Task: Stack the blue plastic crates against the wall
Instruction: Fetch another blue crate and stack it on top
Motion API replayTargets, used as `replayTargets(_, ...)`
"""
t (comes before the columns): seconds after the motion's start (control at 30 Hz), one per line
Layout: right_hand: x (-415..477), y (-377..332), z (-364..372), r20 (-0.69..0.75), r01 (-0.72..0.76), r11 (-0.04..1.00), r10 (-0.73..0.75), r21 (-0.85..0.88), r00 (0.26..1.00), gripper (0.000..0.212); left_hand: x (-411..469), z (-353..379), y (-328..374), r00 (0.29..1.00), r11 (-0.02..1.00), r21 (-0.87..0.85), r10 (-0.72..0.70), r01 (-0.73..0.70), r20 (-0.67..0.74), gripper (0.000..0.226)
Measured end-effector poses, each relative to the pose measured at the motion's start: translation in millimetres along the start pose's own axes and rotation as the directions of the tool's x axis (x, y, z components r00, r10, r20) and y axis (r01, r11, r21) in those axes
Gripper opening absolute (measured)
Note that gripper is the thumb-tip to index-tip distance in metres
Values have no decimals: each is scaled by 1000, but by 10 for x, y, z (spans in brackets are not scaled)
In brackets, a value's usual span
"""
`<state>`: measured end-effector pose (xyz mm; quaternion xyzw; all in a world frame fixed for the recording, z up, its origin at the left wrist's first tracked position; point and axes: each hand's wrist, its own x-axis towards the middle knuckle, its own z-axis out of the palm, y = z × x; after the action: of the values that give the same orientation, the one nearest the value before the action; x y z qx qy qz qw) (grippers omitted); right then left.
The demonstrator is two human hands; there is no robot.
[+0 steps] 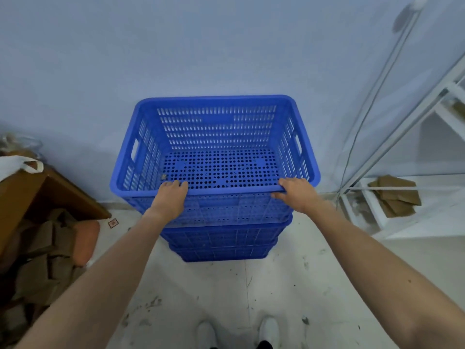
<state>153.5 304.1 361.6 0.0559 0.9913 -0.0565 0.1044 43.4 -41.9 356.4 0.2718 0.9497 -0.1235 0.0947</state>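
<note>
A stack of blue plastic crates stands on the floor against the pale wall. The top crate [216, 127] is empty, with slotted sides and a perforated bottom. Two lower crates [221, 245] show beneath it, nested. My left hand [171, 197] lies over the near rim of the top crate, left of centre, fingers curled onto the edge. My right hand [297, 192] grips the same near rim toward the right corner.
A brown wooden table [30, 187] with a white bag [17, 165] stands at the left, cardboard pieces [45, 255] piled under it. A white metal shelf frame [402, 197] with cardboard on it stands at the right. My white shoes [239, 331] are on the scuffed floor.
</note>
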Motion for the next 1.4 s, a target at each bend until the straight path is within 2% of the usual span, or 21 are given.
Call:
replayTargets(0.2,-58,82,31,-53,6,990,1,138,999,37,-77,15,19,1000,1000,-7,-27,27,-10,37)
replayTargets(0.6,-161,119,166,-188,60,982,-26,178,982,36,-187,71,-1,998,1000,-1,-28,28,-61,29)
replayTargets(0.83,-82,152,241,-219,62,996,-46,66,975,40,-135,43,41,996,997,3,-77,78,-45,29)
replayTargets(1.03,-129,67,275,-268,14,998,-28,-53,963,43,-152,126,47,993,997,-11,-81,80,-85,34)
replayTargets(1.1,-111,-20,288,-281,41,994,-67,-96,957,40,-158,117,43,994,997,-11,-80,79,-79,34)
replayTargets(1.23,-3,-154,306,-218,145,975,-180,-167,959,32,-139,67,56,995,996,-5,-87,87,-49,38)
replayTargets(1.4,82,-81,228,-154,164,968,-194,-188,969,34,-141,72,42,996,997,7,-76,76,-46,49)
